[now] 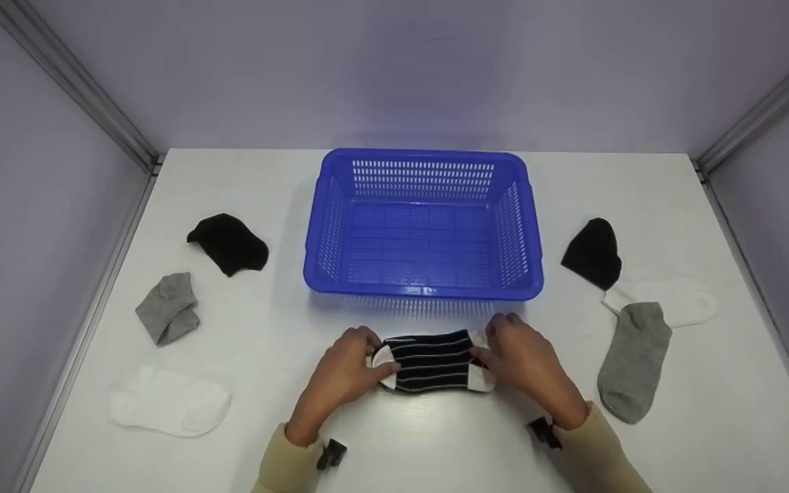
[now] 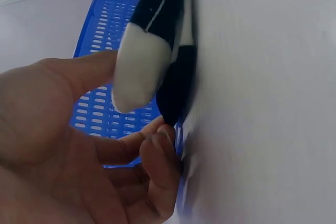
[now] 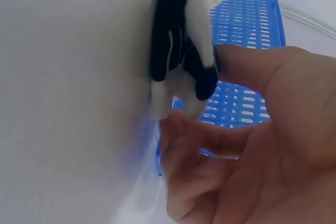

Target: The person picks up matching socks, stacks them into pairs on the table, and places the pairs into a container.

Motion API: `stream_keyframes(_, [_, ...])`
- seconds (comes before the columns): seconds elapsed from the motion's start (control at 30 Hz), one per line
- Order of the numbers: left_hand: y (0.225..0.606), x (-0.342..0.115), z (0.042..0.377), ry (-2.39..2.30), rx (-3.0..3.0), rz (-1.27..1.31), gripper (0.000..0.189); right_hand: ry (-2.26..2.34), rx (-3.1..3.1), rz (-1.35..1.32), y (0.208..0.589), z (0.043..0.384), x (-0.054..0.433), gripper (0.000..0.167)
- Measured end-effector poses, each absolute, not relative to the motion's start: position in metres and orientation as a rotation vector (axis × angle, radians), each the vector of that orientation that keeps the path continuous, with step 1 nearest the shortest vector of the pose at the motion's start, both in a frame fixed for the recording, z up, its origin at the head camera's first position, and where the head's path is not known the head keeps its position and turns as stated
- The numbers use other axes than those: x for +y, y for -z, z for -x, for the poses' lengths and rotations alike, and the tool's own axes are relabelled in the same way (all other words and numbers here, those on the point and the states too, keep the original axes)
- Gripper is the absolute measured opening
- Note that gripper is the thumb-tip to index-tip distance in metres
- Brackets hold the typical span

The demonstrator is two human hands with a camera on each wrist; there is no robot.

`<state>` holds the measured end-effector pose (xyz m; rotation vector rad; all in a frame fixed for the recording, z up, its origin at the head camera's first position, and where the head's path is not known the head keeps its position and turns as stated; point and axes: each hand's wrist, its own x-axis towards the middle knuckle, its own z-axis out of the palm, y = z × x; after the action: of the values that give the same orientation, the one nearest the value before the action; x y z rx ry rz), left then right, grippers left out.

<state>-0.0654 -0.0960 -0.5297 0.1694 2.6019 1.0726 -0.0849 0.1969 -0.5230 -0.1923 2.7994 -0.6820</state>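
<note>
A dark striped sock [image 1: 432, 361] with white end patches lies flat on the table in front of the basket, its length running left to right. Both wrist views show more than one layer of fabric in it. My left hand [image 1: 346, 366] pinches its left end, thumb on top of the white patch [image 2: 140, 69] and fingers at the lower edge. At the other end my right hand [image 1: 524, 356] pinches it, thumb over the top and fingertips [image 3: 173, 124] against the white fabric underneath.
Behind the hands stands a blue plastic basket [image 1: 423, 292]. To the left lie a black sock [image 1: 230, 244], a grey sock [image 1: 167, 309] and a white sock [image 1: 170, 402]. On the right are another black sock [image 1: 594, 253], white sock [image 1: 692, 301] and grey sock [image 1: 634, 363]. Walls enclose the table.
</note>
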Motion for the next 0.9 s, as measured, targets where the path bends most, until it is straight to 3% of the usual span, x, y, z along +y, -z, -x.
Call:
stream_keyframes(0.2, [0.5330, -0.0925, 0.0639, -1.153, 2.585, -0.242, 0.028, 0.786, 2.744, 0.287, 0.5246, 0.0857, 0.1961, 0.043])
stream_keyframes(0.53, [0.5351, -0.0968, 0.0701, -1.320, 2.557, -0.254, 0.030, 1.007, 2.580, 0.278, 0.5211, 0.0896, 0.2013, 0.049])
stream_keyframes(0.67, [0.5370, -0.0977, 0.0706, -1.217, 2.646, -0.216, 0.018, 0.988, 2.575, 0.279, 0.5214, 0.0906, 0.2042, 0.036])
stream_keyframes(0.77, [0.5386, -0.0979, 0.0697, -1.112, 2.695, -0.202, 0.036, 1.002, 2.545, 0.262, 0.5228, 0.0904, 0.2048, 0.030])
stream_keyframes(0.9, [0.5366, -0.0990, 0.0681, -1.057, 2.658, -0.202, 0.032, 1.000, 2.529, 0.243, 0.5239, 0.0902, 0.2047, 0.051])
